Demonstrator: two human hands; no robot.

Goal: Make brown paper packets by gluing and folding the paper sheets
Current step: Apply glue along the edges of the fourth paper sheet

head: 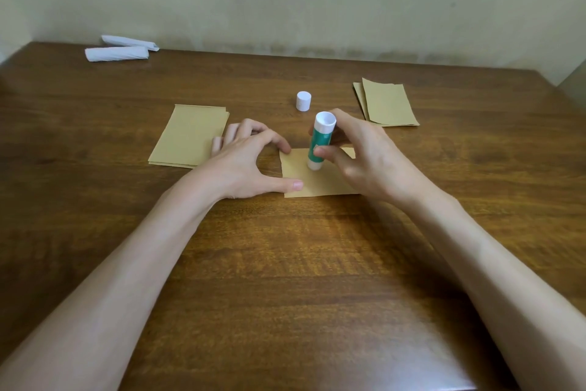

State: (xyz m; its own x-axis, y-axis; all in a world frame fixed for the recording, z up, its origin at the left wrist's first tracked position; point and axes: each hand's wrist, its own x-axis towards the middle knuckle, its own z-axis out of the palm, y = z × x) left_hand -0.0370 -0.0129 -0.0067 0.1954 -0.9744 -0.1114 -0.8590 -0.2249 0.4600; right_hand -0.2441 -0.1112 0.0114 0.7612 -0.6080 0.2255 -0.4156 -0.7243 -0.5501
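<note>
Two bare forearms reach over the wooden worktop to a brown paper sheet lying flat near its middle. The left hand, fingers spread, presses the sheet's left edge with thumb and forefinger. The right hand grips a glue stick upright, its lower end on the sheet. The white cap stands just beyond. Paper stacks lie to either side.

Right hand pressing glue stick onto brown sheet, left hand apparently steadying it
</note>
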